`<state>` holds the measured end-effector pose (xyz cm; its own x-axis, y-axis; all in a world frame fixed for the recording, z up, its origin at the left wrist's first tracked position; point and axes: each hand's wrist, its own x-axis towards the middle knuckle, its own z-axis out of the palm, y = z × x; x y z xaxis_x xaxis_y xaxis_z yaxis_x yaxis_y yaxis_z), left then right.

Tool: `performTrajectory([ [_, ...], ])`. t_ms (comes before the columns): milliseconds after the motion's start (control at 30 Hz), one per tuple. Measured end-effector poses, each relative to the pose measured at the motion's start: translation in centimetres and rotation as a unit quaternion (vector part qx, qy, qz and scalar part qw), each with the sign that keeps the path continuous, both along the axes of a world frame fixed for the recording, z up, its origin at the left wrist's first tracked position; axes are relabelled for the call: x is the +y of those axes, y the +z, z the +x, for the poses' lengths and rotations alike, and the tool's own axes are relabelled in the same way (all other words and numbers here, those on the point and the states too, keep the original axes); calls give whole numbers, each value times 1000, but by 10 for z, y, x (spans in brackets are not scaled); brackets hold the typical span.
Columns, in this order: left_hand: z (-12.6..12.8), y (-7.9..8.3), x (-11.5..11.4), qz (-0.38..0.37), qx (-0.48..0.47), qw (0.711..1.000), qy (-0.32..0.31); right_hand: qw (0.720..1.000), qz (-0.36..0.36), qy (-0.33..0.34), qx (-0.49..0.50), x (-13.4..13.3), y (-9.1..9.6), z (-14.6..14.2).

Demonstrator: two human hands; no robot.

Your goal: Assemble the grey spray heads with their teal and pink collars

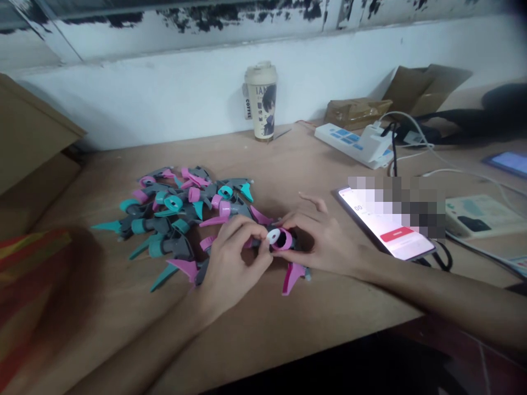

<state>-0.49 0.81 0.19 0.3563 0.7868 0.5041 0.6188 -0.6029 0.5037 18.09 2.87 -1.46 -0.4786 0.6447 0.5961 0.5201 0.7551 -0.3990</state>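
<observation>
Both my hands meet at the middle of the wooden table (313, 323) around one pink and grey spray-nozzle head (281, 240). My left hand (230, 258) pinches a small white ring at the mouth of its pink collar. My right hand (319, 238) grips the nozzle's body from the right, with the index finger raised. The pink trigger (293, 277) of that nozzle points down toward me. Just left of my hands lies a pile of similar nozzle heads (177, 219) in pink, teal and grey.
A phone (385, 227) with its screen lit lies right of my hands. Behind it are a white power strip (356, 144) with cables, a coffee cup (260, 101) by the wall and cardboard (33, 131) at the left. A green-white box (480, 214) sits far right.
</observation>
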Motion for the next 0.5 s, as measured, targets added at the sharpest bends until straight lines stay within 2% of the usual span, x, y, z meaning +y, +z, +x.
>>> performTrajectory([
  [133, 0, -4, 1, 29, 40, 999, 6, 1000, 9, 16, -4, -1, -3, -2],
  [267, -1, -8, 2, 11, 59, 998, 13, 1000, 0, 6, -2, -2, -3, -3],
  [500, -5, -4, 3, 11, -19, 999, 44, 1000, -7, -21, 14, 1, 2, 2],
])
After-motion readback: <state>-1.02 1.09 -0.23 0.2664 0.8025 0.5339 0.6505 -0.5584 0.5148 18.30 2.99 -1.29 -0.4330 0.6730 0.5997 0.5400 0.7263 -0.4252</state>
